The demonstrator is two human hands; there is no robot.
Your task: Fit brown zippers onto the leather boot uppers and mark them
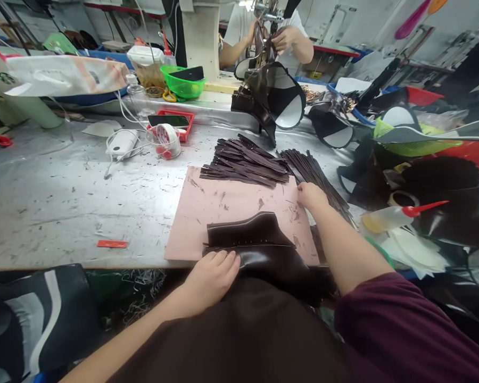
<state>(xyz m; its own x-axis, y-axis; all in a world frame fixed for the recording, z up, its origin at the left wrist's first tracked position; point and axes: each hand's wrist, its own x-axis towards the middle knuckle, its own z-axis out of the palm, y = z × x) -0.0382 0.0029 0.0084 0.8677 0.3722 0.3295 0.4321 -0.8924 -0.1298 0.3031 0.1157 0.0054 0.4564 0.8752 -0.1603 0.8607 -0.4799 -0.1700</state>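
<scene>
A dark brown leather boot upper (271,258) lies across the front edge of a pinkish board (239,199). My left hand (219,268) is closed on the left end of the upper, fingers together on top. At the board's right edge is my right hand (312,196), fingers bent beside a bundle of dark strips (317,175); its fingertips are partly hidden, and what they hold cannot be made out. A pile of dark brown strips (247,162) rests on the back of the board.
A red piece (112,244) lies at front left. Behind are a white device (122,143), tape roll (168,140), and green basket (186,88). A glue bottle (383,219) and dark leather parts crowd the right. Across the bench, a person (291,40) holds leather pieces at a machine.
</scene>
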